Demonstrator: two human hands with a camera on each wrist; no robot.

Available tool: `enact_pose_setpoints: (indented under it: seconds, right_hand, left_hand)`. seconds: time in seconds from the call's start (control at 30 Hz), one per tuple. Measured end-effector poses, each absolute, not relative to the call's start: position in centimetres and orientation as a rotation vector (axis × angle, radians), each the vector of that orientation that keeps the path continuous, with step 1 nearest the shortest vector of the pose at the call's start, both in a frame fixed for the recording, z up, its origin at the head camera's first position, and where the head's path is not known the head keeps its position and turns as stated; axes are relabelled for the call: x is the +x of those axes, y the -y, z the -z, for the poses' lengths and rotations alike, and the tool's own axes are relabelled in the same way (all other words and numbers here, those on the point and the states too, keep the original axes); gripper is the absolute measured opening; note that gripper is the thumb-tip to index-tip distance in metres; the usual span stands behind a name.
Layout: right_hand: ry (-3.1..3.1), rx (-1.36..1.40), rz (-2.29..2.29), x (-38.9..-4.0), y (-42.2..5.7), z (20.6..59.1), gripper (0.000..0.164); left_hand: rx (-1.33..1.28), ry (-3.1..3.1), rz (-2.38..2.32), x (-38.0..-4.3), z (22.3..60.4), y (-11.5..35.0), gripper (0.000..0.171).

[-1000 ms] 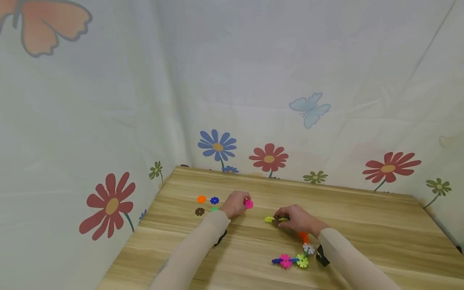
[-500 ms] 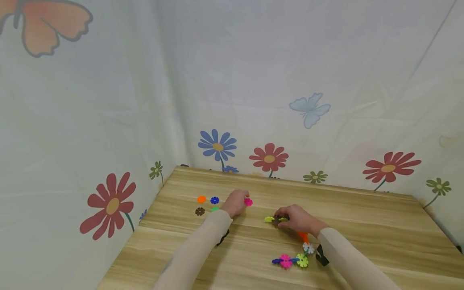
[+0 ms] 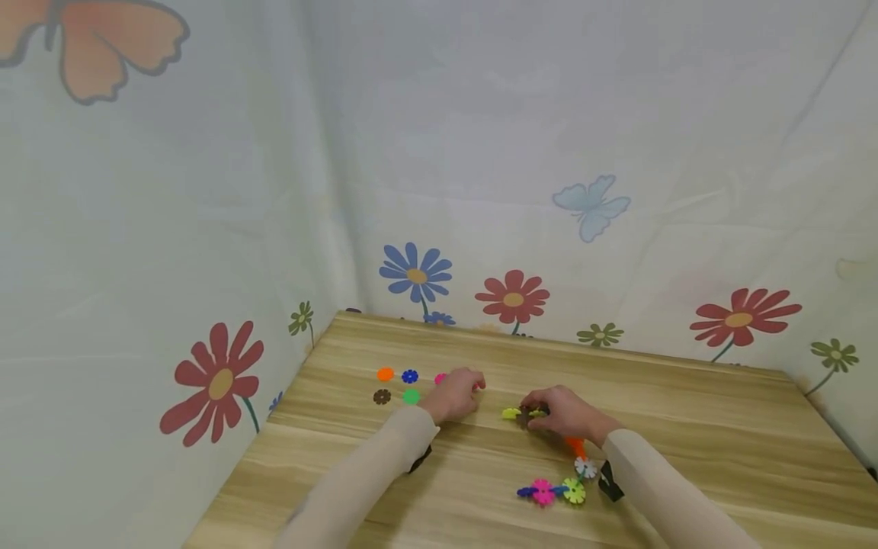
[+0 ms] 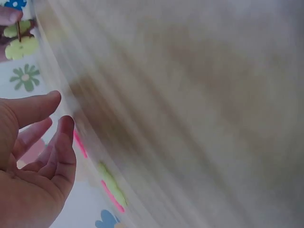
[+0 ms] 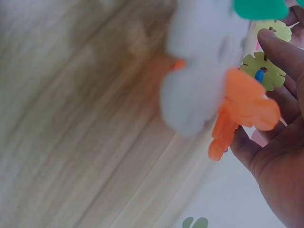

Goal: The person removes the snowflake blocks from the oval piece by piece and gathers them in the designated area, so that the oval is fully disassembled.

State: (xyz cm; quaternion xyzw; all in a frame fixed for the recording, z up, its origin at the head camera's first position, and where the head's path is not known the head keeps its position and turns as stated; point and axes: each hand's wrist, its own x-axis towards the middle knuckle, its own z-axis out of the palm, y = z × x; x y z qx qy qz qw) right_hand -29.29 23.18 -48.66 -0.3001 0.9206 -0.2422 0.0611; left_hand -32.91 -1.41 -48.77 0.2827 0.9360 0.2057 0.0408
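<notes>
My left hand [image 3: 458, 393] hovers low over the table's middle, thumb and fingers apart with nothing between them in the left wrist view. Just past its fingertips lies a pink notched disc [image 4: 80, 143]. My right hand [image 3: 564, 413] pinches a brown notched disc [image 3: 524, 417] at one end of a chain of interlocking plastic discs. A yellow disc [image 3: 511, 413] projects left of those fingers. From that hand the chain bends toward me through orange discs [image 3: 576, 446], a white disc [image 3: 585, 467], a yellow-green disc [image 3: 574, 491] and a pink disc [image 3: 543, 492], ending in dark blue.
Loose discs lie left of my left hand: orange [image 3: 386, 374], blue [image 3: 410, 377], brown [image 3: 382, 396] and green [image 3: 411, 396]. Another pink disc [image 3: 440, 378] shows behind that hand. The wooden table [image 3: 658, 396] meets a flower-printed curtain [image 3: 645, 259] at its far edge.
My left hand has let go of the pink disc, which now lies beyond its fingers, and has drawn back slightly toward me. The right hand keeps its grip on the chain, almost still.
</notes>
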Motion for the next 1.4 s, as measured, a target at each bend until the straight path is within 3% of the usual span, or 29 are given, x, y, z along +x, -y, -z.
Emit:
enact_pose_setpoints:
  seconds: [0.2, 0.63, 1.4]
  right_hand:
    - [-2.788, -0.907, 0.753, -29.3, -23.3, 48.5, 0.025]
    - [-2.756, -0.924, 0.785, -29.1, -23.3, 48.7, 0.027]
    - [-2.783, -0.969, 0.737, -28.6, -22.7, 48.4, 0.028]
  left_hand:
    - [0.939, -2.824, -0.695, -32.2, 49.0, 0.6, 0.027]
    - [0.849, -2.647, -0.948, -30.1, 49.0, -1.4, 0.017]
    - [0.818, -2.695, -1.042, -29.7, 49.4, -2.3, 0.013]
